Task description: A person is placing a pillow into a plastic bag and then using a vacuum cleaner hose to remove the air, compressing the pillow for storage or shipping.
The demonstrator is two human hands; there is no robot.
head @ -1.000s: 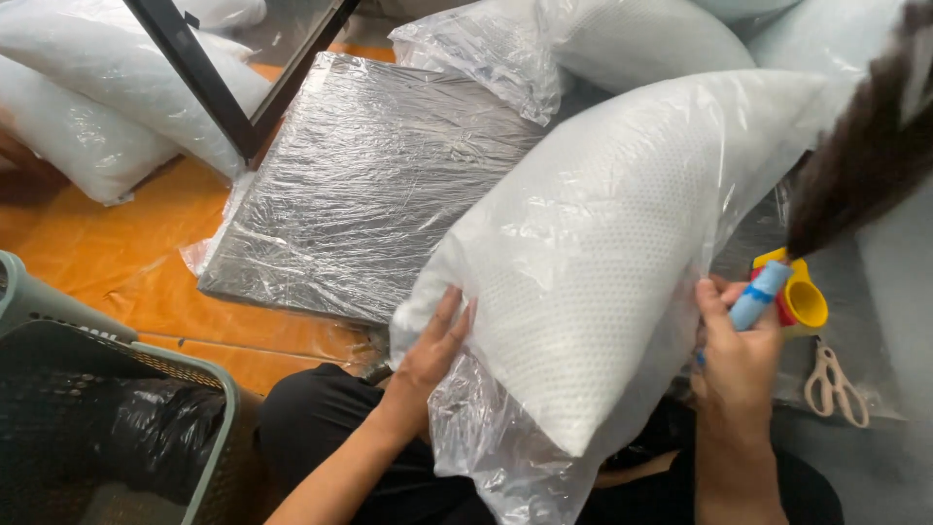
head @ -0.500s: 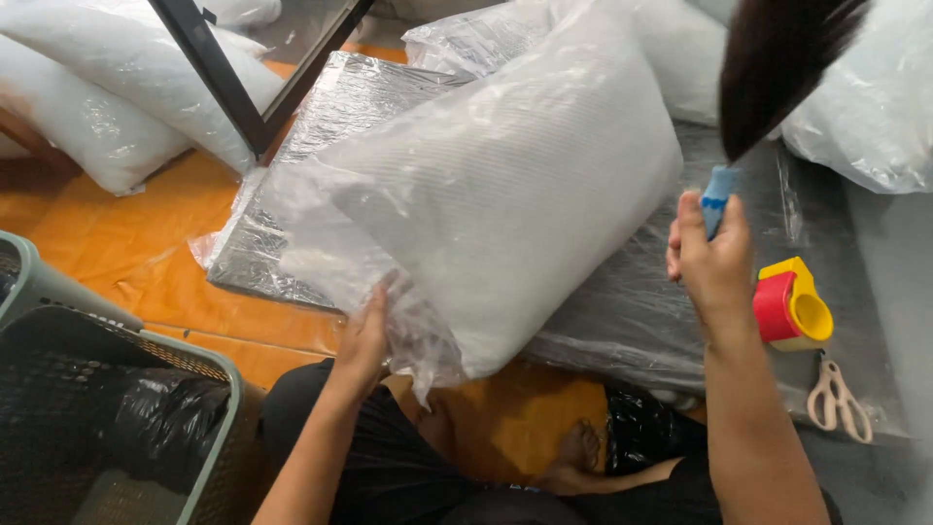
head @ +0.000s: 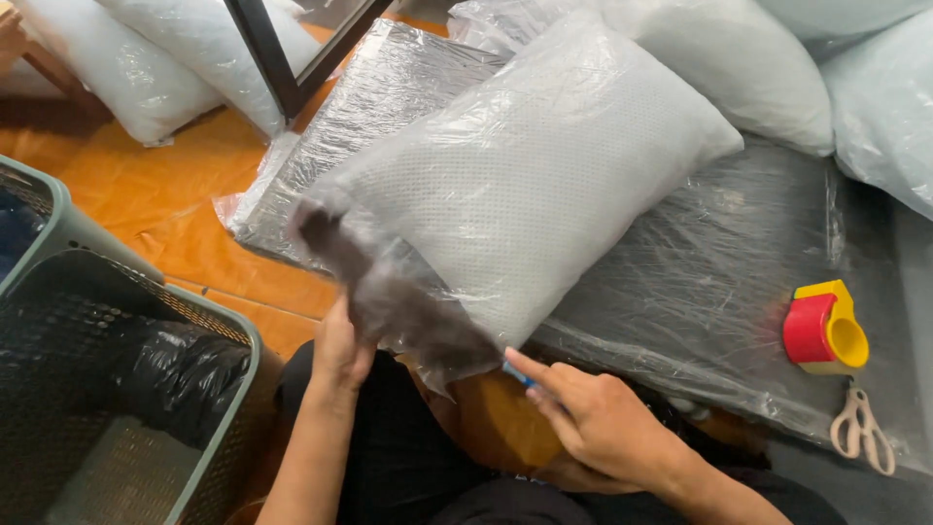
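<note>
Landmark: the dark board wrapped in clear film, lying flat across the orange floor.

Surroundings. On the board's far right edge, a red-and-yellow tape dispenser; just below it, pale-handled scissors. Left of the board, a grey-green basket with a black plastic bag inside. Beyond the board's upper left corner, a black frame leg and more bagged pillows. Behind the board's top edge, further bagged pillows. These crowd the far side; nothing lies between the hands and the near edge.

Main item. A white pillow in a clear plastic bag lies diagonally on the board, near end overhanging the near edge toward the person's lap. Fabric shows a fine dotted weave. The bag's loose open end is crumpled and bunched at the near corner, looking dark where the lap shows through.

Hands. Left hand is at the near edge of the board, fingers pinching the bunched bag end from below. Right hand is just below the near edge, fingers curled around a small blue object, mostly hidden; index finger extended toward the bag's end, touching or nearly so, cannot tell which.
</note>
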